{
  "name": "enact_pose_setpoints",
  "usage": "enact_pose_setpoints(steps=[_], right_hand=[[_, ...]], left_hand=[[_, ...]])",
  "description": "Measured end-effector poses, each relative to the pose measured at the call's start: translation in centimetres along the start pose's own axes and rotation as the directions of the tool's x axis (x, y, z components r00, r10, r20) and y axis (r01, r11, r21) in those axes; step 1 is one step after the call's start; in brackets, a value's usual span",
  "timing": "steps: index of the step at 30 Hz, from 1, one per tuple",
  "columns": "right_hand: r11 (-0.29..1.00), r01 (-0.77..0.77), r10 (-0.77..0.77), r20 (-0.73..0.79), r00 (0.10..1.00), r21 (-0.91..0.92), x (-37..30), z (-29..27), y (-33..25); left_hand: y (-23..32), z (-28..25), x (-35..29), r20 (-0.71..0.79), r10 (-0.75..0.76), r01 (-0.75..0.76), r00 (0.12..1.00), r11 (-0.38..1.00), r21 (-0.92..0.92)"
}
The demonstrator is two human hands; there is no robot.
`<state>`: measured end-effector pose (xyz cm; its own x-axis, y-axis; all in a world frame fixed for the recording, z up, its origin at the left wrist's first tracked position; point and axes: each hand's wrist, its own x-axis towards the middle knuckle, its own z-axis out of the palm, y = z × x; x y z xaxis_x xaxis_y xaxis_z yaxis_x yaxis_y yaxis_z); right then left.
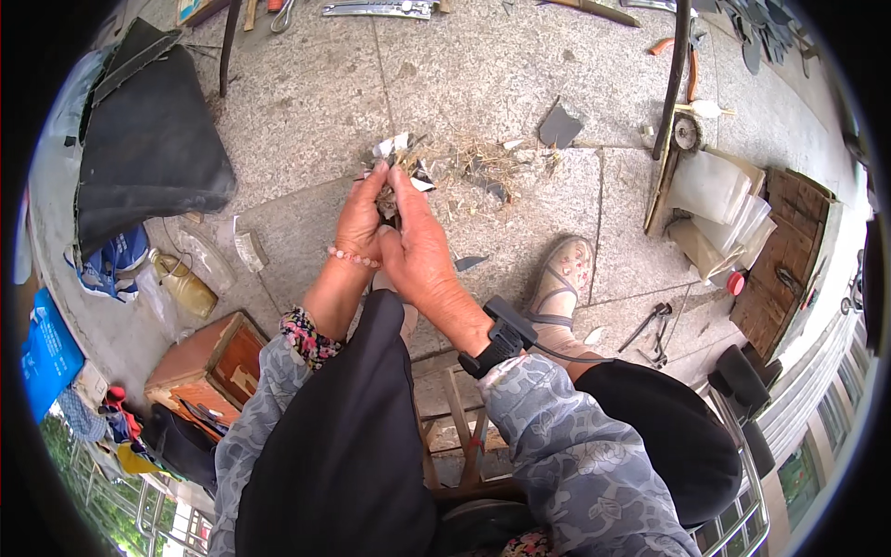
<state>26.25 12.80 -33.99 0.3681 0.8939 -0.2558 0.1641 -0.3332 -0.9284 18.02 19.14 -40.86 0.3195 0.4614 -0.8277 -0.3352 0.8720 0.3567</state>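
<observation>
Greyish-brown debris (387, 202) sits cupped between the fingers (405, 191), white scraps (391, 145) just beyond their tips; yellowish straw (487, 165) lies scattered alongside, on the stone floor (464, 102).

Debris (492, 169) lies on paving (464, 84), beyond and left of the shoe (562, 269).

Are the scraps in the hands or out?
Both: left hand and right hand cup some scraps; more lie beyond, strewn on the paving.

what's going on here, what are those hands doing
A person's left hand and right hand are cupped together around a small bunch of scraps. Loose straw-like debris lies on the paving just right of the fingers, with a dark flat piece beyond it.
</observation>
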Motion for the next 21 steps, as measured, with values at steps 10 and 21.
enact_pose_setpoints(steps=[10,21], right_hand=[[0.953,-0.227,0.178,-0.239,0.955,-0.199,-0.1,-4.9,4.8],[0.742,-0.395,0.357,-0.179,0.917,-0.542,7.3,-4.3,5.7]], left_hand=[[2.4,-1.2,-0.7,-0.003,0.075,-0.075,0.997,0.988,-0.134],[2.6,-3.1,-0.7,0.040,0.061,-0.050,0.997,0.969,-0.244]])
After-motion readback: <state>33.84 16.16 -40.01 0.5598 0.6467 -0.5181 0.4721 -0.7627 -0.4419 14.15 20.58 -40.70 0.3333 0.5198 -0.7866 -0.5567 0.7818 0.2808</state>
